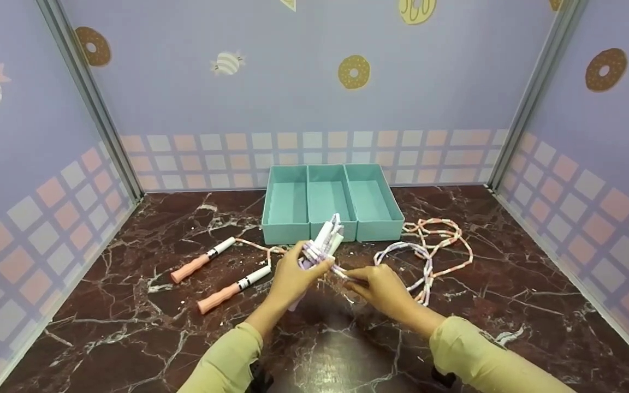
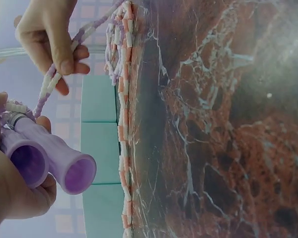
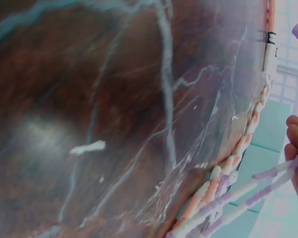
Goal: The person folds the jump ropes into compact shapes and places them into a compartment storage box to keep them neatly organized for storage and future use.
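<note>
My left hand grips a purple-and-white beaded jump rope by its two handles, held side by side. In the left wrist view the hollow ends of the purple handles face the camera. Several turns of the beaded rope lie around the handles, and the white upper parts stick up above the fingers. My right hand pinches a doubled stretch of the same rope close to the left hand. Beyond it, the purple-and-white rope loops down onto the table.
An orange-and-white jump rope lies on the table, its orange handles at the left and its beaded cord tangled at the right beside the purple loop. A teal three-compartment box stands behind the hands, before the patterned back wall.
</note>
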Demonstrator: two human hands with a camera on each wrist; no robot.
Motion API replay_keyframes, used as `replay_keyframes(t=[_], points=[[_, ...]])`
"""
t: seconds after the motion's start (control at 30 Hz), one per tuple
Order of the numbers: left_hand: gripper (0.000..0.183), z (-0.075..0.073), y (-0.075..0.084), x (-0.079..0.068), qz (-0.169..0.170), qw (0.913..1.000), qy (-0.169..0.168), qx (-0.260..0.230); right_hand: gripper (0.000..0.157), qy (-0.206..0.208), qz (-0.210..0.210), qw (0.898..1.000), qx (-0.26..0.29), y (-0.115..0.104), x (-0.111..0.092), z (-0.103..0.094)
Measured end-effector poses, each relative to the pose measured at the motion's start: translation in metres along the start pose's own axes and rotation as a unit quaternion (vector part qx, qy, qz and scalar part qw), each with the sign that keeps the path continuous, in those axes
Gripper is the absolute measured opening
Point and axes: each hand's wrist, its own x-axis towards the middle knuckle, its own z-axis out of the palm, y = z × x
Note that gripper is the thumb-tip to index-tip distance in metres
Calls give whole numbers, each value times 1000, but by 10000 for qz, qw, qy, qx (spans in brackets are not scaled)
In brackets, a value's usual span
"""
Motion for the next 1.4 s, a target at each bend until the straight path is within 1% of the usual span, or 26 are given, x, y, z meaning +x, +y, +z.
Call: replay_keyframes(t=[0.1,0.23,0.33,0.43,0.57,0.63,0.7,0.77,0.87,0.93,1.0,1.07,1.13,1.23,1.3,1.4], points=[[48,1,-2,1,-39,9999,57,98,16,100,-278,9988,-394,1,-3,0],[48,0,-3,3,-132,9995,203,223,14,295,-767,9933,-816,3,-5,-2],[47,-1,-4,5,-213,9988,298,323,13,460,-1160,9864,-1073,3,-6,-4],[47,-1,-5,6,-258,9986,268,381,13,591,-1557,9776,-1290,2,-6,-6],[47,0,-7,7,-224,9985,193,471,16,689,-1958,9686,-1367,0,-5,-9],[47,0,-7,8,-173,9985,164,494,17,696,-2077,9670,-1302,0,-4,-11],[46,0,-6,9,-44,9981,142,606,15,616,-2121,9683,-1164,0,-4,-14],[47,-1,-6,10,81,9972,131,732,13,420,-2054,9728,-981,-1,-4,-17],[49,-2,-6,10,226,9953,134,936,11,21,-1748,9819,-721,-2,-5,-20],[51,-2,-6,10,196,9945,116,1018,10,-212,-1495,9865,-631,-3,-6,-22],[52,-2,-6,10,206,9932,120,1141,10,-339,-1231,9900,-606,-5,-7,-22],[52,-1,-5,11,259,9907,145,1325,9,-365,-908,9940,-497,-8,-7,-23],[53,0,-4,12,306,9877,175,1525,8,-302,-545,9975,-318,-11,-7,-22],[52,2,0,13,392,9829,217,1787,7,-177,-92,9998,-84,-14,-6,-22],[51,2,2,13,404,9804,216,1917,9,-115,37,9999,-79,-15,-6,-23],[51,1,3,14,430,9790,211,1980,11,-20,-23,9995,-326,-17,-7,-24]])
